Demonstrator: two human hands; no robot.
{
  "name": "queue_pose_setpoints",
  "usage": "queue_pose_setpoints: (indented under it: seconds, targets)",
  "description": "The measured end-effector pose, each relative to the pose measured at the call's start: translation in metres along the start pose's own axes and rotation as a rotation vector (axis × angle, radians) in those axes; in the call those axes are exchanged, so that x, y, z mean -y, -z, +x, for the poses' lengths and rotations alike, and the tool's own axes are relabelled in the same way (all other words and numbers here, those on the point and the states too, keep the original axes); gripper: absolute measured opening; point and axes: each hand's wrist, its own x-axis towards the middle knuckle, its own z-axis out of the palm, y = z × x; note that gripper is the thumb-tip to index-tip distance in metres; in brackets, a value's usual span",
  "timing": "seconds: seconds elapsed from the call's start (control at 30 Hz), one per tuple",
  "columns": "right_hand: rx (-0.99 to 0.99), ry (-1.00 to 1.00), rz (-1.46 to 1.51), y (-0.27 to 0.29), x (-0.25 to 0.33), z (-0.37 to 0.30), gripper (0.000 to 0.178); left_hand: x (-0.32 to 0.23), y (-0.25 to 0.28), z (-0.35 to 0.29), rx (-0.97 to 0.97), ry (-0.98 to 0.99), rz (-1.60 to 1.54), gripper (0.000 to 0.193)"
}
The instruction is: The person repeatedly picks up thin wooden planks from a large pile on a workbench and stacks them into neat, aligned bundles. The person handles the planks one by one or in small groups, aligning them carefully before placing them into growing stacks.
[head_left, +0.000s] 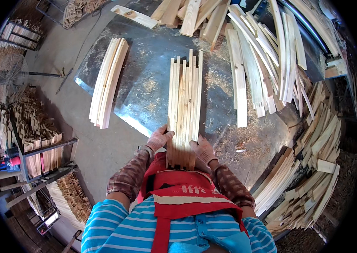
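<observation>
A bundle of long, narrow wooden slats (183,97) lies lengthwise in front of me on a dark metal table. Its near ends reach my red apron and sit even, while the far ends are staggered. Both of my hands wear pale work gloves. From the left side, my left hand (160,138) presses against the bundle near its close end, thumb on top. On the opposite side my right hand (203,149) grips it the same way. The undersides of my fingers are hidden. To the left, a second stack of slats (108,84) rests across the table edge.
The metal table (140,95) carries scattered sawdust. Loose boards (187,17) pile up at its far side, with more long boards (267,63) at the far right. Stacked slats (309,168) stand close on my right. A fan (10,74) and racks of wood (39,135) are at left.
</observation>
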Motion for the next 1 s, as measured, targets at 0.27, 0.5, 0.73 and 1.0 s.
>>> queue_pose_setpoints:
  seconds: [0.27,0.5,0.73,1.0]
  targets:
    - [-0.023,0.11,0.186,-0.001,-0.013,-0.001,0.065,0.018,0.001,0.011,0.014,-0.07,-0.039,0.063]
    - [0.012,0.168,0.254,0.017,-0.005,-0.009,0.056,0.019,0.002,0.014,0.079,-0.043,-0.135,0.07]
    - [-0.031,0.209,0.31,0.015,-0.013,-0.01,0.052,0.022,0.002,0.016,0.066,-0.049,-0.158,0.071]
    - [0.027,-0.087,0.782,0.019,-0.044,-0.009,0.032,0.027,0.002,0.024,0.028,0.015,-0.188,0.067]
